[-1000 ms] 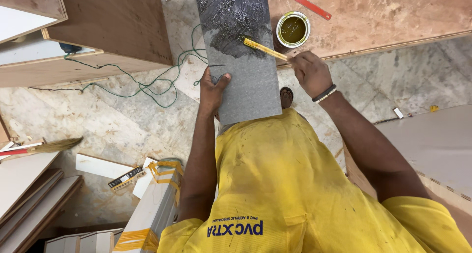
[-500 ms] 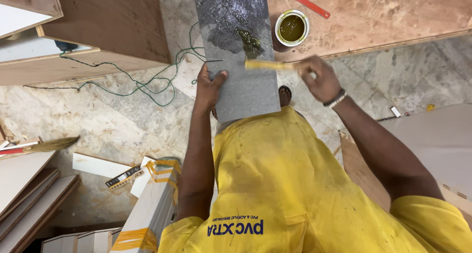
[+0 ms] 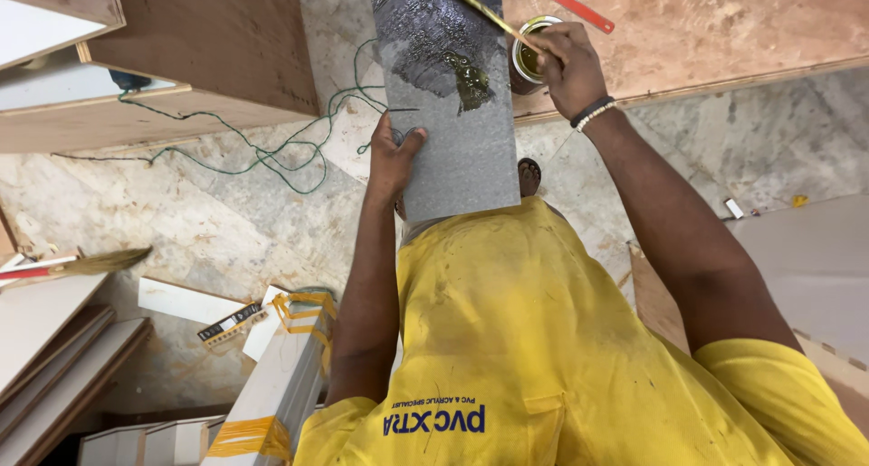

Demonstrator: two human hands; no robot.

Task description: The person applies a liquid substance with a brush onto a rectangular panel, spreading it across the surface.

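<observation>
A long grey laminate strip (image 3: 457, 149) lies in front of me, its far part coated with dark wet glue (image 3: 425, 32) and a fresh blob (image 3: 471, 81) near the middle. My left hand (image 3: 394, 154) presses on the strip's left edge, fingers spread on it. My right hand (image 3: 566, 63) is shut on a yellow-handled brush (image 3: 489, 14), whose tip is over the glued far part of the strip. An open glue tin (image 3: 532, 57) stands just beside that hand, partly hidden by it.
The tin rests on a brown plywood sheet (image 3: 724, 32) with a red ruler (image 3: 566, 3). A wooden cabinet (image 3: 181, 59) stands at left, with green wire (image 3: 272, 154) on the stone floor. Boards (image 3: 54, 348), a taped white bundle (image 3: 272, 394) and a broom (image 3: 81, 265) lie lower left.
My right hand carried the brush from beside the tin across the strip, left a blob of glue there, and now holds the brush farther up. My left hand stayed on the strip's edge.
</observation>
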